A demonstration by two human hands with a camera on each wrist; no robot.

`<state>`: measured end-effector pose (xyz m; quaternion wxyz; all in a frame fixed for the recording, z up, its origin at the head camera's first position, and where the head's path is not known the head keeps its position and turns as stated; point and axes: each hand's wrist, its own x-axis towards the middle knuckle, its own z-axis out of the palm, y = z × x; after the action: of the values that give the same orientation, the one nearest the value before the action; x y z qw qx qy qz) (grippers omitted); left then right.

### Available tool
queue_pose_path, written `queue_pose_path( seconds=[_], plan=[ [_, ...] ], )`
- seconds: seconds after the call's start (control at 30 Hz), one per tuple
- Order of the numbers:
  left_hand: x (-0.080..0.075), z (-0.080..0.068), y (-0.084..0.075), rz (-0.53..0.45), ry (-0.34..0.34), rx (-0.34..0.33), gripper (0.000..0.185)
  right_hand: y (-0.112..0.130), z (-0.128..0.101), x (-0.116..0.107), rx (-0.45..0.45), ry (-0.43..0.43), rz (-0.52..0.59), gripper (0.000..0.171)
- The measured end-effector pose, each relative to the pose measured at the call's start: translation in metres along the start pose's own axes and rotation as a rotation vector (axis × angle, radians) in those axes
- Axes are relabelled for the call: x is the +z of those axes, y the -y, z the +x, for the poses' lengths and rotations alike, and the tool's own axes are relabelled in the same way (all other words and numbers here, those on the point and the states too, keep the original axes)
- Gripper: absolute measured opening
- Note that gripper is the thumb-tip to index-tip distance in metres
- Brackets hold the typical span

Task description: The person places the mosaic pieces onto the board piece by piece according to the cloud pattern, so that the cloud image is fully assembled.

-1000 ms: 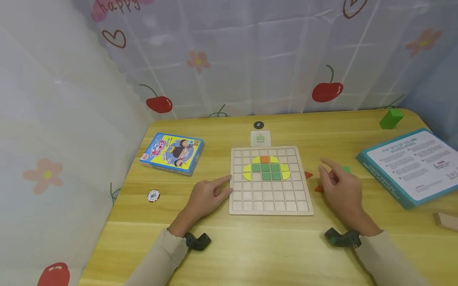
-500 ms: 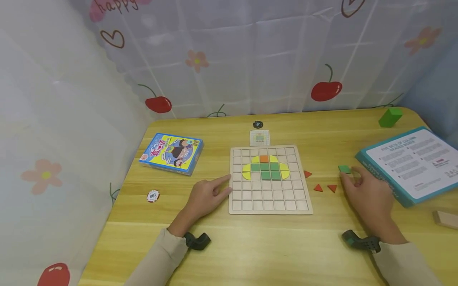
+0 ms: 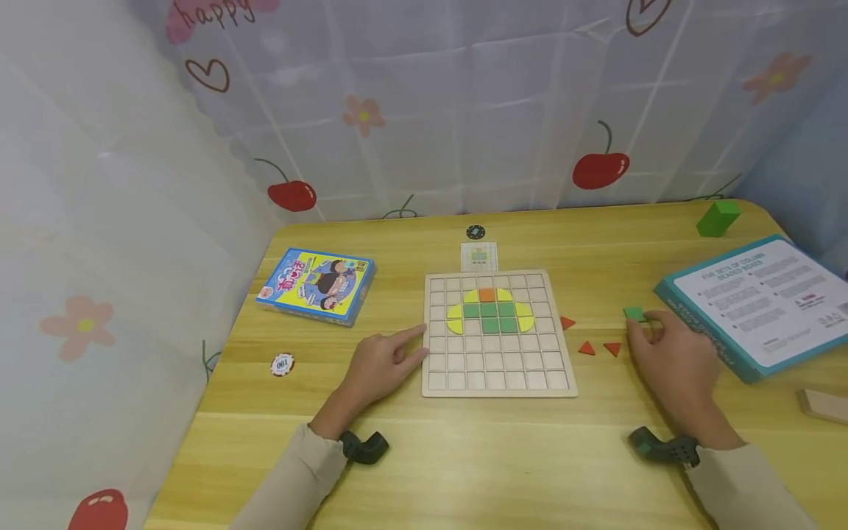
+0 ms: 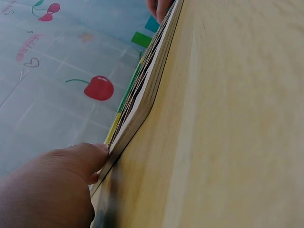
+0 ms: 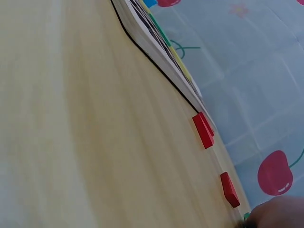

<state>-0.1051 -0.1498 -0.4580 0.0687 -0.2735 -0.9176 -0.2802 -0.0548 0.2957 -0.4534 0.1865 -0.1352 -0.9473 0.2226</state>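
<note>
A square wooden grid board (image 3: 497,362) lies mid-table, bearing green square tiles (image 3: 489,310), an orange square tile (image 3: 487,295) and curved-edged yellow pieces (image 3: 525,324). My left hand (image 3: 379,368) touches the board's left edge with thumb and forefinger extended; in the left wrist view, the thumb (image 4: 90,154) lies against that edge. Right of the board, my right hand (image 3: 679,361) pinches the near side of a loose green square tile (image 3: 634,314) flat on the table. Only a blurred part of that hand shows in the right wrist view. Red triangle pieces (image 3: 587,348) lie between board and hand.
A small pattern card (image 3: 478,257) and a black chip (image 3: 475,232) lie behind the board. At left are a blue-and-yellow box (image 3: 318,285) and a white-red chip (image 3: 282,364). A teal box (image 3: 762,305), a green block (image 3: 718,219) and a wooden block (image 3: 824,405) occupy the right.
My right hand has moved right, from beside the red triangles to the loose green tile, uncovering the triangles. It has stayed at the tile over the last half second. The left hand keeps its place.
</note>
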Motion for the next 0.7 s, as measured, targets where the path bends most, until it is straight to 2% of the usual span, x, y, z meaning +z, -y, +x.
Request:
queue_pose_path(
  seconds=[0.13,0.23,0.33,0.4,0.47,0.53,0.6,0.7],
  plan=[
    [0.002,-0.001,0.001,-0.007,0.0,0.001,0.041,0.004,-0.003,0.003,-0.047,-0.073,0.051,0.041],
    [0.004,-0.001,0.001,-0.009,0.005,0.002,0.041,0.013,-0.01,0.007,-0.136,-0.187,0.148,0.033],
    [0.003,-0.001,0.001,-0.005,0.004,0.001,0.041,0.031,-0.019,0.013,-0.308,-0.314,0.303,0.028],
    [0.002,-0.001,0.0,-0.001,-0.003,0.002,0.041,0.047,-0.027,0.019,-0.448,-0.364,0.385,0.029],
    [0.0,-0.001,0.0,-0.001,-0.017,0.004,0.04,0.066,-0.037,0.027,-0.578,-0.37,0.438,0.032],
    [0.0,-0.001,0.0,-0.001,-0.027,0.008,0.04,0.084,-0.046,0.036,-0.655,-0.344,0.472,0.04],
    [0.0,-0.001,0.001,-0.004,-0.032,0.012,0.04,0.101,-0.053,0.043,-0.693,-0.315,0.489,0.046],
    [0.001,-0.001,0.002,-0.007,-0.025,0.009,0.041,0.124,-0.058,0.052,-0.7,-0.244,0.528,0.039]
  ],
)
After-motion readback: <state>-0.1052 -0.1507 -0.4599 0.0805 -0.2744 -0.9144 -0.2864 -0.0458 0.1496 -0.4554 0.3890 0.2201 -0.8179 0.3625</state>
